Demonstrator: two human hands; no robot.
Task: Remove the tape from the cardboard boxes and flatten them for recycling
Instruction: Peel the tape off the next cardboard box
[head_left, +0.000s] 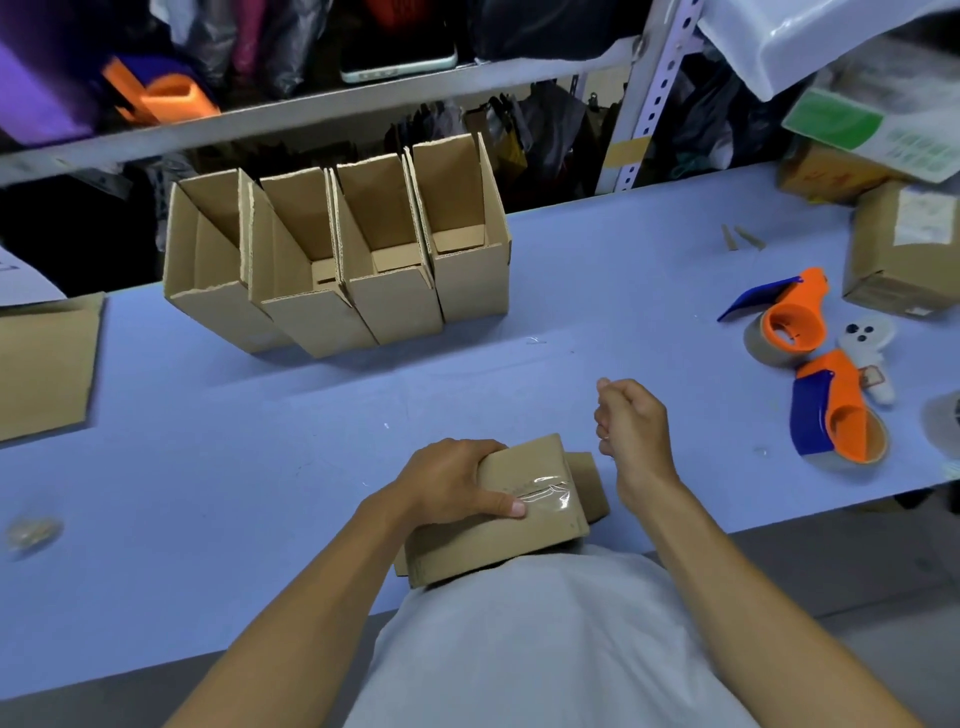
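Cardboard: four open boxes, two tape dispensers.

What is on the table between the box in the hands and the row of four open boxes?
Nothing but bare blue table between the held box and the row of open boxes, in the head view.

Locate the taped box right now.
Head view, bottom centre: the taped box sits at the table's near edge against the person's torso, gripped by the left hand, right hand just right.
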